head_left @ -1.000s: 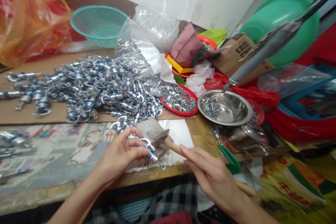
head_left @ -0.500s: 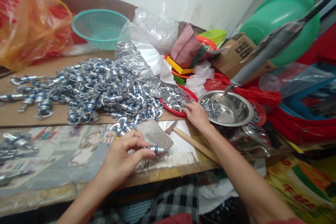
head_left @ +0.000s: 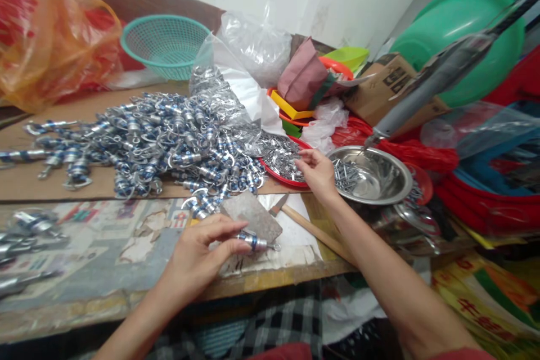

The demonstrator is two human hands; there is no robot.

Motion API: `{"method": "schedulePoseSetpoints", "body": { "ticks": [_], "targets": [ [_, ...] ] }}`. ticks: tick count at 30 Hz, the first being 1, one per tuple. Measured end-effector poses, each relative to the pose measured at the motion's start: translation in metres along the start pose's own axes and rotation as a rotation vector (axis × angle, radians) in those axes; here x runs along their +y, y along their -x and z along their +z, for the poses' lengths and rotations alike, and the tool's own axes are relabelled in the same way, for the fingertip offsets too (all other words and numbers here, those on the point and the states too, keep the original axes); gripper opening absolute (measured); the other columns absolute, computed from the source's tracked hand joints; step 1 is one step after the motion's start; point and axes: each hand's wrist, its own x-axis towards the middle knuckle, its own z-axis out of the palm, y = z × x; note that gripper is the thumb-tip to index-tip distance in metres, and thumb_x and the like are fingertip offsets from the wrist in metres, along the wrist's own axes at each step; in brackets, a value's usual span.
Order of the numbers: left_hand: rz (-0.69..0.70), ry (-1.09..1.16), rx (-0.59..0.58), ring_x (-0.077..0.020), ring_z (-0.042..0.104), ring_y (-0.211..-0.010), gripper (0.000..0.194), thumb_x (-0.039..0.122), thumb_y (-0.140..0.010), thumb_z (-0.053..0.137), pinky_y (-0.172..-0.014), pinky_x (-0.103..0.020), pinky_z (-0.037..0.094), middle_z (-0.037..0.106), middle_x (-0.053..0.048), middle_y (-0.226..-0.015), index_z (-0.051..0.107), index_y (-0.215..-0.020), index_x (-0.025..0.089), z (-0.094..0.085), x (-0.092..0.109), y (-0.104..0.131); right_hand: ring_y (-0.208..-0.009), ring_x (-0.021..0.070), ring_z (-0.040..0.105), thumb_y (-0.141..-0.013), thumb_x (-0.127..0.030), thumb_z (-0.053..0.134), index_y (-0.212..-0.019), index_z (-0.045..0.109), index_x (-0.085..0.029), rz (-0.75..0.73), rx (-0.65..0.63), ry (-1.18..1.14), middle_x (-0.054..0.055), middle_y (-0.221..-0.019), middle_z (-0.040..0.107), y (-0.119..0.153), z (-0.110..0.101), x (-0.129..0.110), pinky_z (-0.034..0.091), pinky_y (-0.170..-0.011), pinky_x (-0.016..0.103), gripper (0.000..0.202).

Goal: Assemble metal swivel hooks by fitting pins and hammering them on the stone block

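Pinching one silver-and-blue fitting [head_left: 256, 242] in the left hand [head_left: 198, 253], firmly closed between thumb and fingers, looped end pointing right, at the near edge of a grey block [head_left: 253, 212]; impossible to tell whether touching it. Reaching with the right hand [head_left: 319, 177] to a red tray [head_left: 295, 183] of metal clips [head_left: 279, 157], fingers bent and close to the thumb, too small to tell whether holding a clip. Just right of the block, a hammer [head_left: 314, 229], head near the corner, wooden handle slanting toward the right forearm. Beside the tray, a steel bowl [head_left: 390, 180] with pins [head_left: 346, 174] inside. Heaped on cardboard [head_left: 25, 191] behind and left of the block, in a large pile [head_left: 181, 146]: more such fittings.
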Motion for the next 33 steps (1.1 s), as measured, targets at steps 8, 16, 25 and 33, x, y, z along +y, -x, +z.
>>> {"method": "schedulePoseSetpoints", "body": {
  "ticks": [8, 16, 25, 33],
  "targets": [
    [-0.104, 0.075, -0.003, -0.0174, 0.062, -0.064, 0.037, 0.023, -0.062, 0.072, -0.066, -0.029, 0.049, 0.067, 0.001, -0.066, 0.071, -0.099, 0.02, 0.004, -0.004, 0.002, -0.062, 0.0112, 0.064, -0.069, -0.015, 0.064, -0.087, 0.054, -0.021, -0.027, -0.156, -0.801, -0.003, -0.068, 0.063, 0.113, 0.014, -0.072, 0.053, -0.06, 0.022, 0.022],
    [0.037, 0.032, -0.055, -0.0183, 0.063, -0.066, 0.009, 0.024, -0.067, 0.069, -0.064, -0.027, 0.047, 0.071, -0.003, -0.068, 0.077, -0.069, 0.024, 0.002, 0.001, 0.003, -0.052, 0.0119, 0.062, -0.065, -0.021, 0.069, -0.084, 0.049, -0.02, 0.218, -0.245, -0.994, -0.003, -0.06, 0.065, 0.122, 0.017, -0.072, 0.051, -0.05, 0.02, 0.027],
    [-0.071, 0.019, -0.008, -0.0172, 0.061, -0.068, 0.011, 0.03, -0.071, 0.065, -0.065, -0.025, 0.046, 0.071, -0.001, -0.07, 0.072, -0.067, 0.021, -0.006, 0.009, 0.005, -0.083, 0.0167, 0.064, -0.08, -0.004, 0.054, -0.101, 0.061, -0.014, -0.899, -0.022, -0.243, 0.011, -0.093, 0.068, 0.13, 0.001, -0.045, 0.053, -0.069, 0.026, 0.024],
    [0.117, -0.101, -0.085, -0.0164, 0.059, -0.074, 0.016, 0.028, -0.077, 0.059, -0.071, -0.025, 0.043, 0.066, 0.0, -0.075, 0.07, -0.067, 0.022, -0.01, 0.015, 0.004, -0.077, 0.017, 0.067, -0.084, -0.005, 0.045, -0.097, 0.066, -0.012, -0.995, 0.02, -0.097, 0.014, -0.093, 0.071, 0.121, -0.004, -0.046, 0.054, -0.061, 0.027, 0.026]
  ]
}}
